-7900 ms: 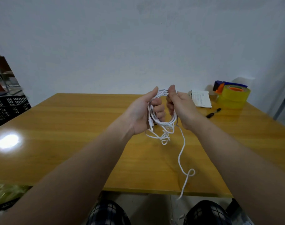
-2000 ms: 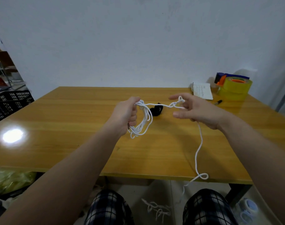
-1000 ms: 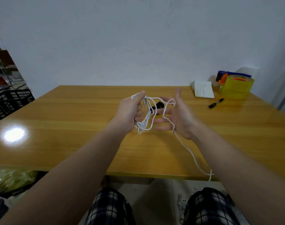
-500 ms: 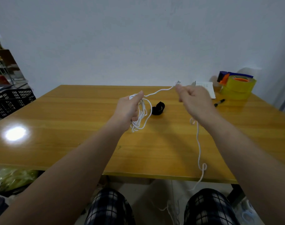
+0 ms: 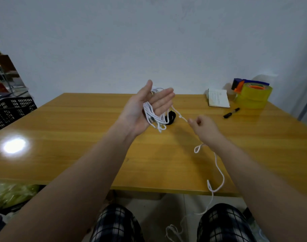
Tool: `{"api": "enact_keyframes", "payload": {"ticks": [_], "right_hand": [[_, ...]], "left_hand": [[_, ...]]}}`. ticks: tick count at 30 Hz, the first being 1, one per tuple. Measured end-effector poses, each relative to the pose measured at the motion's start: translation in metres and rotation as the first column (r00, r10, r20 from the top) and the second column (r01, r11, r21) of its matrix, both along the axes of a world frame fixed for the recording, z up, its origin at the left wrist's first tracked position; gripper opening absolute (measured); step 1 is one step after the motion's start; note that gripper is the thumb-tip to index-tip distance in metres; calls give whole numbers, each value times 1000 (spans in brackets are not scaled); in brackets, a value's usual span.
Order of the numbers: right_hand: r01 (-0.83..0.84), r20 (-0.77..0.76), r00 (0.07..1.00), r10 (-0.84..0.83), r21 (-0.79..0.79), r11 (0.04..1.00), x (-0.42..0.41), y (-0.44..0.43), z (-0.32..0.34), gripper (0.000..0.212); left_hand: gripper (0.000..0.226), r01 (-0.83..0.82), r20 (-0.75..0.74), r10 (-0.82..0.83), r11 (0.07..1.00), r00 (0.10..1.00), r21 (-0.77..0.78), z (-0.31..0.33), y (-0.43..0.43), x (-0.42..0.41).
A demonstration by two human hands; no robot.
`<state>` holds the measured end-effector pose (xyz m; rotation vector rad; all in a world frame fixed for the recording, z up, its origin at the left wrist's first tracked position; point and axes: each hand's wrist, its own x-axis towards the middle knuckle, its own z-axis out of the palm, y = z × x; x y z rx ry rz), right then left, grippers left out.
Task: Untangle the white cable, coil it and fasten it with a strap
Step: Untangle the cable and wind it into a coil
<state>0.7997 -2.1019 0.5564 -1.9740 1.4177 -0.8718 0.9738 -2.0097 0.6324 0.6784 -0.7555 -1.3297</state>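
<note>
My left hand point(image 5: 145, 109) is raised above the table, palm up with straight fingers, and several loops of the white cable point(image 5: 153, 116) lie across the palm and hang below it. A taut strand with a small knot runs from these loops to my right hand point(image 5: 201, 128), which pinches it between thumb and forefinger. From there the cable drops past the table's front edge to the floor between my knees, with small loops along it. A black strap point(image 5: 172, 117) lies coiled on the wooden table point(image 5: 79, 137) behind the hanging loops.
At the back right of the table stand a yellow tape dispenser point(image 5: 252, 95), a small white notebook point(image 5: 218, 100) and a black marker point(image 5: 231, 113). A black crate point(image 5: 11, 109) sits left of the table. A green bag point(image 5: 14, 194) lies on the floor.
My left hand has opened out palm up, with the loops resting on it. My right hand has dropped lower and closer to me, still pinching the strand.
</note>
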Motion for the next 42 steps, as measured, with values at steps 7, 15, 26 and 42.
{"api": "enact_keyframes", "payload": {"ticks": [7,15,26,42], "right_hand": [[-263,-561,820,117,-187,947,-2,36,1,35],[-678,-809,541,231,-257,688,11,72,4,35],[-503,-699,672,246,-186,844,16,60,-7,20],[-551,-300,831,468,-337,763,7,59,61,28]], "left_hand": [[33,-289,-39,290,956,956,44,-6,-17,20],[55,-422,109,410,896,905,134,-36,-28,16],[46,-249,-59,257,962,965,117,-20,-28,4],[14,33,824,-86,996,560,82,-39,-6,-17]]}}
